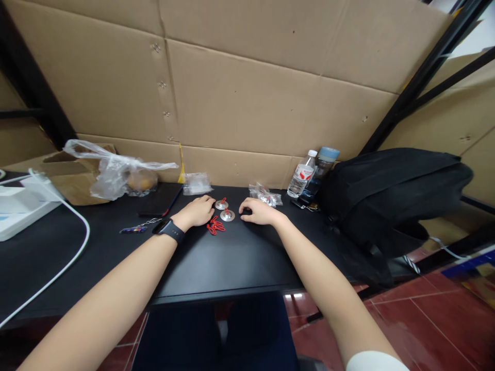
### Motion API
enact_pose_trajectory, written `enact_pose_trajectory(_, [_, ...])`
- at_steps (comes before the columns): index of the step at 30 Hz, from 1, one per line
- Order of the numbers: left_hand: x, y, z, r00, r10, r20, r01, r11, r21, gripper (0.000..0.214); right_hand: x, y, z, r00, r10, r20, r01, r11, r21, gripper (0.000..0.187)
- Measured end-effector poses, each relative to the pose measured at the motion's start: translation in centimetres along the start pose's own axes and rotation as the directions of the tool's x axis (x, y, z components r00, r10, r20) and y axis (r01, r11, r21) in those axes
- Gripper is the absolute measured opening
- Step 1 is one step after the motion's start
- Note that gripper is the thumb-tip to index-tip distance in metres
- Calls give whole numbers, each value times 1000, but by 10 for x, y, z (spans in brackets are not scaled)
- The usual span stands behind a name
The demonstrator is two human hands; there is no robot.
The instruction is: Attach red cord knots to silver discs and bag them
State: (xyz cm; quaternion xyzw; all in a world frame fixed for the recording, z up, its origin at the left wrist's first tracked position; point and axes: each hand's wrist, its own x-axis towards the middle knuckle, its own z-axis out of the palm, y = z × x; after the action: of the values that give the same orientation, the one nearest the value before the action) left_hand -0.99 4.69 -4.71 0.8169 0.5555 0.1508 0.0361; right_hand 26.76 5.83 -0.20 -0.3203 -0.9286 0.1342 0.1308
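Note:
Two small silver discs joined by a red cord lie on the black table, between my hands. My left hand, with a dark watch on its wrist, rests knuckles up right beside the far disc, fingers curled loosely. My right hand lies palm down just right of the near disc, fingers bent onto the table. Neither hand visibly grips anything.
A small clear packet with red-and-silver pieces lies behind my right hand, another clear bag behind my left. Two bottles and a black backpack stand at right. A dark phone, a keychain, a plastic bag, white cable at left.

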Motion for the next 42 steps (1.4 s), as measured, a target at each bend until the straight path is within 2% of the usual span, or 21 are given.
enact_pose_trajectory(11, [0, 2, -2, 999, -18, 37, 15, 998, 69, 47, 0, 4, 2, 1000, -6, -3, 6, 1000, 2, 16])
enact_pose_trajectory(42, [1, 0, -1, 999, -9, 41, 6, 998, 60, 47, 0, 6, 3, 1000, -10, 0, 10, 1000, 10, 16])
